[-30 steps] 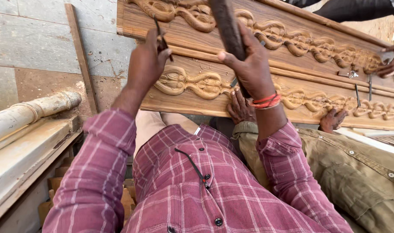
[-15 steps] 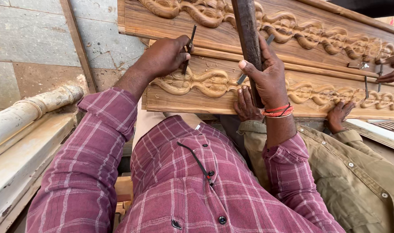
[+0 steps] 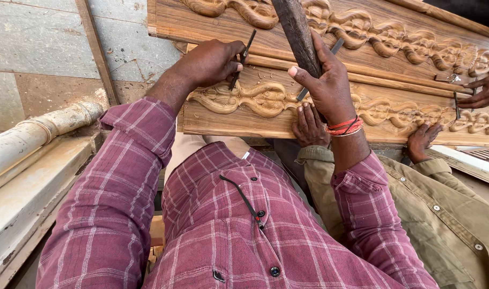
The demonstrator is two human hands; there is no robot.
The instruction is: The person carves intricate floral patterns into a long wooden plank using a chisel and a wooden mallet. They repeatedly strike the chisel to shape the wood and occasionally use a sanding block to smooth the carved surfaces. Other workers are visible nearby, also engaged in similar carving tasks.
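I see the carved wooden panel (image 3: 330, 107) run off the frame's top and right, so its full length is lost. My right hand (image 3: 325, 80) grips a dark wooden mallet (image 3: 297, 29), its head cropped out. My left hand (image 3: 209, 61) pinches a slim chisel (image 3: 243, 58) against the scrollwork; its tip is hard to make out.

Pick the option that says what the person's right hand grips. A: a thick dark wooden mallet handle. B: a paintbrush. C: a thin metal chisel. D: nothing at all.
A: the right hand wraps around a thick dark wooden mallet handle above the carved wooden panel, while the left hand holds the thin chisel.
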